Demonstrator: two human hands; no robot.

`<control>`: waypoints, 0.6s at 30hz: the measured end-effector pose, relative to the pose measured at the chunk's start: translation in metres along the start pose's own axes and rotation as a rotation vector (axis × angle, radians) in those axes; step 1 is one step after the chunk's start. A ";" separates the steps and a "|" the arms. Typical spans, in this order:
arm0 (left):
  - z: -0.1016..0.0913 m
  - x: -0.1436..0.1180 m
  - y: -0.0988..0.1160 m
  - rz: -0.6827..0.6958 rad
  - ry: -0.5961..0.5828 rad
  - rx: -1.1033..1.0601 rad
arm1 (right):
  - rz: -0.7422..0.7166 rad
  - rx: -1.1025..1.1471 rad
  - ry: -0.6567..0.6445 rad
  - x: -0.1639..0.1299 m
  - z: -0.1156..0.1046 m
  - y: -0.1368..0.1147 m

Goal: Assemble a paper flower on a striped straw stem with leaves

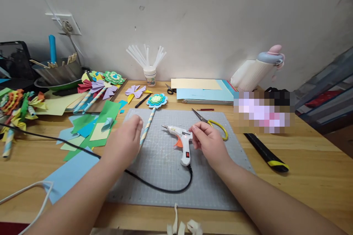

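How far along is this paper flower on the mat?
The blue and green flower head already sits atop its striped stem on the cutting mat. The left hand rests on the stem; the right hand touches the glue gun. Cut paper pieces lie unused.

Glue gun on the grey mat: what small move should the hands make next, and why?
Probably close the right hand around the glue gun. Its fingertips already touch the back of the gun, which lies on its side on the cutting mat, while the left hand rests on the paper flower's stem.
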State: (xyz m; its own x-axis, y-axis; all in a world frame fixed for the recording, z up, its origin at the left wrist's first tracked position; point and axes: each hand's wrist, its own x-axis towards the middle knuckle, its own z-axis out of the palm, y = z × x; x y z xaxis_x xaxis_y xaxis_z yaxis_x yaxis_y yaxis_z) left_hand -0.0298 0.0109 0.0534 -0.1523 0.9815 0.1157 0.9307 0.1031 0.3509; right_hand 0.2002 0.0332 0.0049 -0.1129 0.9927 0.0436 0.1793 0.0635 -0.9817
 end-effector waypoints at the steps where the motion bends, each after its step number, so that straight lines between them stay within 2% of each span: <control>1: -0.004 0.008 -0.006 -0.045 0.011 0.048 | 0.015 -0.007 -0.013 0.001 0.001 0.002; 7: -0.022 0.033 -0.071 -0.313 0.094 0.204 | 0.036 -0.176 -0.070 -0.001 0.003 0.001; 10: -0.025 0.034 -0.086 -0.316 0.149 0.206 | 0.026 -0.341 -0.117 -0.007 0.000 -0.006; 12: -0.021 0.027 -0.075 -0.251 0.163 0.179 | 0.032 -0.457 -0.161 -0.012 -0.001 -0.010; 15: -0.004 0.001 -0.034 -0.058 0.146 0.096 | 0.053 -0.567 -0.221 -0.016 0.000 -0.009; 16: 0.004 -0.012 -0.017 0.030 0.096 0.057 | 0.059 -0.577 -0.240 -0.017 0.000 -0.008; 18: 0.021 -0.040 0.016 0.209 -0.079 -0.026 | 0.071 -0.555 -0.274 -0.014 0.001 -0.003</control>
State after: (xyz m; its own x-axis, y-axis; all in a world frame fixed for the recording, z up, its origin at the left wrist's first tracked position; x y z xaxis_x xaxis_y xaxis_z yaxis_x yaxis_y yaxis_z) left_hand -0.0016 -0.0230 0.0349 0.0704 0.9908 0.1156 0.9304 -0.1070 0.3506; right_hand 0.2003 0.0186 0.0073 -0.3153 0.9387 -0.1392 0.6687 0.1157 -0.7345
